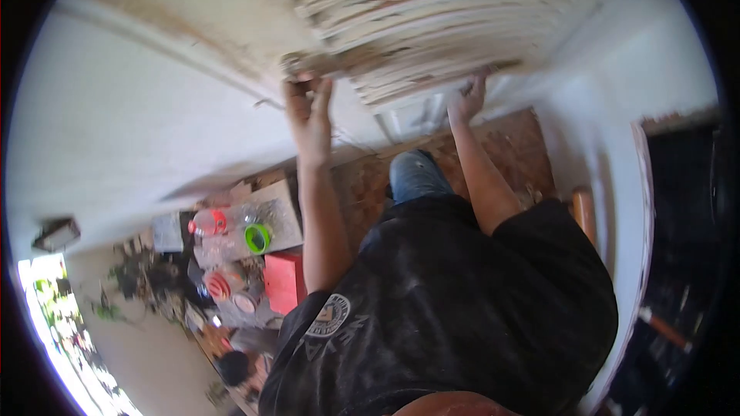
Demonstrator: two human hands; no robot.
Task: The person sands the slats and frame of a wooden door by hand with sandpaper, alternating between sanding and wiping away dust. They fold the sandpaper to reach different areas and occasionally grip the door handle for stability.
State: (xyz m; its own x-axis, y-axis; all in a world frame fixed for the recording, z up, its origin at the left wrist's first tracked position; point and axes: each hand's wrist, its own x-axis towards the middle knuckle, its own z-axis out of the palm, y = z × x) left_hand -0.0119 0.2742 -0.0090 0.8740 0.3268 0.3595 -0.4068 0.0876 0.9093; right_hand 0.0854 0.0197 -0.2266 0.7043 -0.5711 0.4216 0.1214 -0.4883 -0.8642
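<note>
My left hand point(311, 115) is raised at the side frame of a worn, cream louvred door point(432, 0). Its thumb and fingers pinch a tan, crumpled-looking piece point(302, 65), blurred where it overlaps the slats. My right hand point(468, 100) is at the lower edge of the louvres, fingers curled. A thin brown strip point(505, 66) shows just past its fingertips; I cannot tell whether the hand grips it. Brownish worn patches run along several slats.
To the left, a cluttered table holds a pink-capped bottle point(206, 222), a green ring-shaped lid point(257, 239) and a red box point(284, 283). A person point(239, 366) is beyond it. A dark doorway point(682, 246) opens at right, past a white wall point(586, 139). Reddish floor tiles point(509, 150) lie below.
</note>
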